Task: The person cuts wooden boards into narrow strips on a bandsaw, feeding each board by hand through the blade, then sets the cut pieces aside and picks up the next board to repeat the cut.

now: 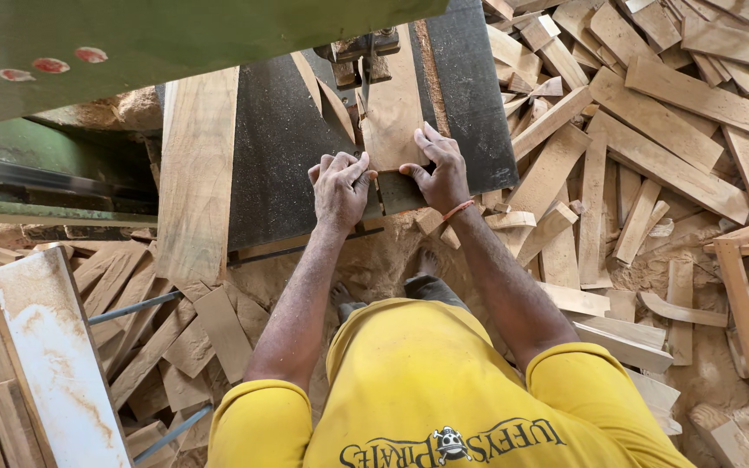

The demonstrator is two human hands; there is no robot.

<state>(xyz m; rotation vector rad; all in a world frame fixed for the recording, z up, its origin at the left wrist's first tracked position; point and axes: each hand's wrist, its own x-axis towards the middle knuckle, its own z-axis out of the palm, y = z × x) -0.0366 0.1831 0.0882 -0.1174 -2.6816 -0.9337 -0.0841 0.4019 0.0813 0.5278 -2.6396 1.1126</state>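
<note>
Left hand (341,186) and right hand (440,173) pressed flat on board (392,113) at bench (270,156) near edge, offcuts (652,139) crowding right.

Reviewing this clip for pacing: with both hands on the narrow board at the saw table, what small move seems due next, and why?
Probably a slow, steady push of the narrow pale wooden board further away from the body. Both the left hand and right hand press flat on its near end, the board lies lengthwise on the dark metal saw table, and its far end sits at the metal blade guide.
</note>
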